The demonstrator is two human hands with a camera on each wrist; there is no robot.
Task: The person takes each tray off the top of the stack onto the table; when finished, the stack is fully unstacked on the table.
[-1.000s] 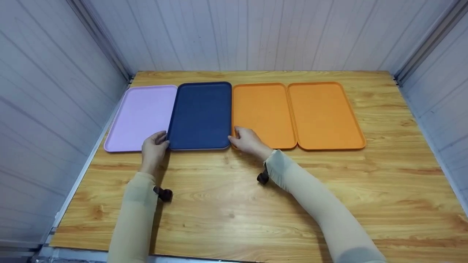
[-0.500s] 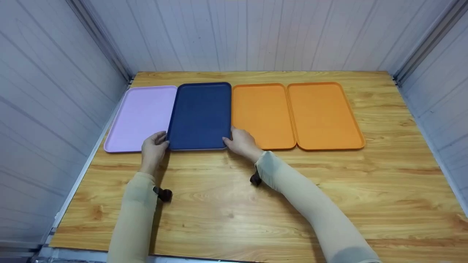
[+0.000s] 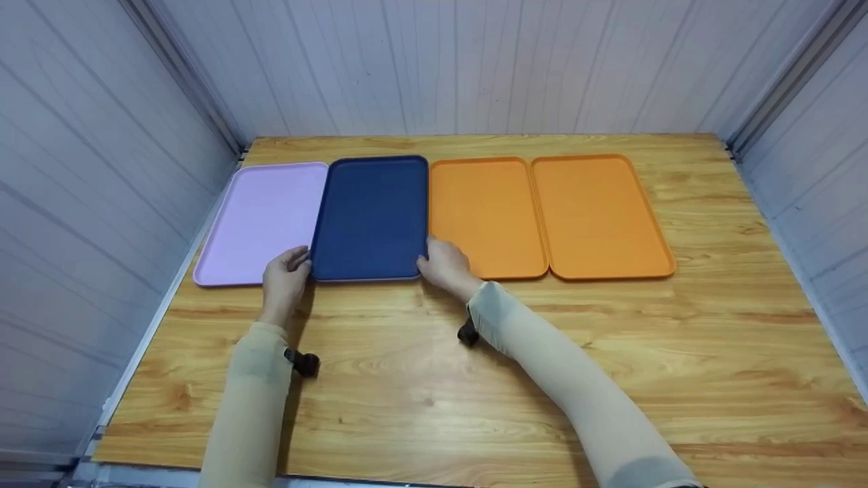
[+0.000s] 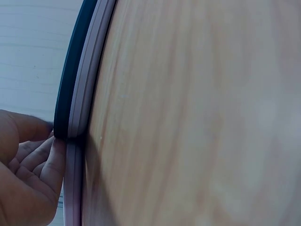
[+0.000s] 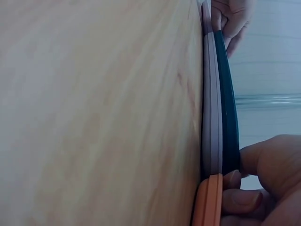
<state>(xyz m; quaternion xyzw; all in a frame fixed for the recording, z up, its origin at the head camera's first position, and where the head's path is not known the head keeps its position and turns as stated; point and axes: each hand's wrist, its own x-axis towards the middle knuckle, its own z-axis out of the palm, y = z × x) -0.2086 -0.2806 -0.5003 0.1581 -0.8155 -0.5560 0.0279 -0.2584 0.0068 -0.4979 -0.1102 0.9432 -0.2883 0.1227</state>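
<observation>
A dark blue tray (image 3: 373, 217) lies on top of pale purple tray rims (image 4: 87, 89), as both wrist views show from the side. My left hand (image 3: 283, 279) pinches its near left corner, thumb above and fingertips at the underside of the rim. At the near right corner, my right hand (image 3: 446, 266) holds the same tray between thumb and fingers. Left of the stack lies a light purple tray (image 3: 264, 224), its right edge beside my left fingers. An orange tray (image 3: 485, 217) adjoins on the right, partly behind my right hand.
A second orange tray (image 3: 600, 217) ends the row on the right. All the trays lie side by side on a wood-grain table (image 3: 380, 407). White panel walls (image 3: 441, 68) stand at the back and both sides.
My right hand has moved left from over the orange tray's edge to the dark blue tray's near right corner and taken hold there. The left hand has stayed at its corner.
</observation>
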